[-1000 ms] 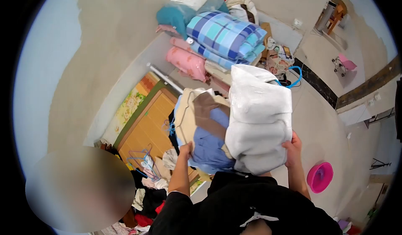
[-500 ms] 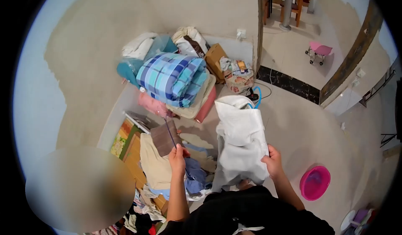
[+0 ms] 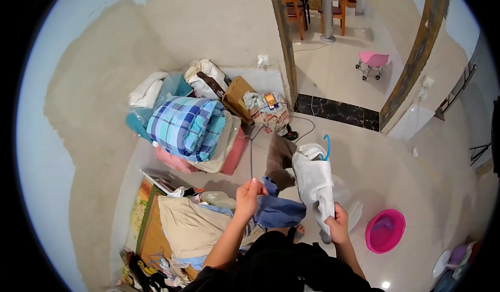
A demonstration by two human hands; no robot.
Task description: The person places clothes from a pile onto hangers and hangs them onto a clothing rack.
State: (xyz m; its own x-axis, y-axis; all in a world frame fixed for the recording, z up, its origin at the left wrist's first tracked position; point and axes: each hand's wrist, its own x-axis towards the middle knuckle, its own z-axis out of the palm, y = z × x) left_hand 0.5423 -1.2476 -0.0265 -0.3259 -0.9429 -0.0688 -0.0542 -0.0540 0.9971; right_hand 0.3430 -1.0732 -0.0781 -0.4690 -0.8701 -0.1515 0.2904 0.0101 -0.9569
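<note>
My left hand [image 3: 248, 199] is closed on a thin purple-blue hanger [image 3: 251, 159], seen nearly edge-on with its hook pointing up. Right beside it hang a brown cloth [image 3: 279, 162] and a blue garment [image 3: 280, 212]; how they sit on the hanger is not clear. My right hand [image 3: 338, 223] grips the lower edge of a white garment [image 3: 313, 180]. A bright blue hanger hook [image 3: 327, 147] sticks out of that garment's top. Below my left arm, a beige garment [image 3: 190, 224] lies spread over other clothes.
A plaid quilt [image 3: 185, 125] tops a bedding pile by the wall. Beside it stand a cardboard box [image 3: 238, 98] and a stuffed bag [image 3: 271, 112]. A pink basin [image 3: 385, 231] sits on the floor at right. Beyond the dark threshold [image 3: 338, 110] is a pink chair [image 3: 373, 60].
My left hand has moved right with the hanger, and the brown cloth has swung to its right side. The white garment now looks narrower and more gathered. The view has shifted.
</note>
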